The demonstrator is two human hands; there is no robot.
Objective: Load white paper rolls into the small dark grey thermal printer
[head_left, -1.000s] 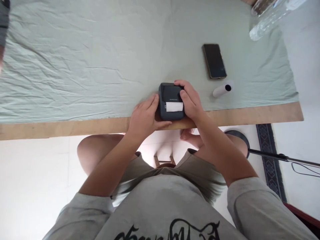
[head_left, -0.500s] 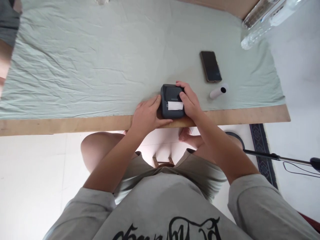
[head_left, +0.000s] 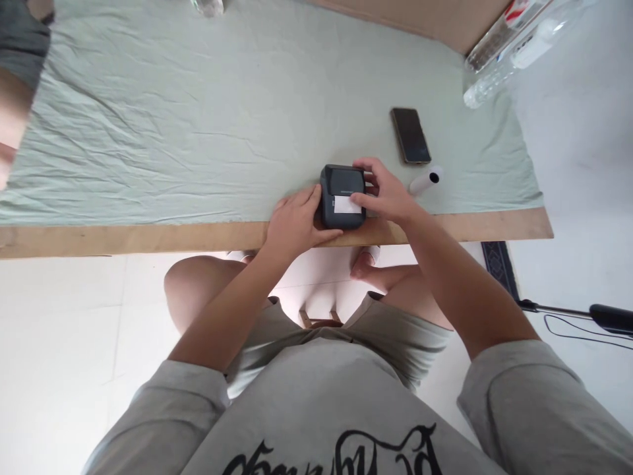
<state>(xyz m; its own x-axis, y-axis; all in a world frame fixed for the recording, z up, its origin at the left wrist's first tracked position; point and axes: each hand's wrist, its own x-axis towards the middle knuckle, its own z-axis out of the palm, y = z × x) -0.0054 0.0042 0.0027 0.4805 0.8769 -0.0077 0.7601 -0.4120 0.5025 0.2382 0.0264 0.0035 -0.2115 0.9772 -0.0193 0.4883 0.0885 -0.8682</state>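
A small dark mobile printer [head_left: 345, 178] lies by the near edge of the table, with a white paper strip [head_left: 343, 204] showing across its top. My left hand [head_left: 293, 221] is around its left side, fingers along that side and thumb stretched by the front edge. My right hand [head_left: 388, 194] grips the printer from the right. Its thumb rests on the paper strip and its fingers reach the far right corner. Close to the right hand lies a white paper roll [head_left: 420, 184] with a dark core end.
A black phone [head_left: 411, 136] lies beyond the roll on the green cloth [head_left: 222, 119]. Plastic bottles [head_left: 489, 82] lie at the back right, near a brown board [head_left: 395, 20]. Another person's arm [head_left: 14, 105] is at the left. A wooden edge [head_left: 148, 241] borders the table.
My right thumb has moved from the printer's upper right part down onto the paper strip. The right wrist has shifted right. My left hand stays on the printer, and the view has shifted slightly.
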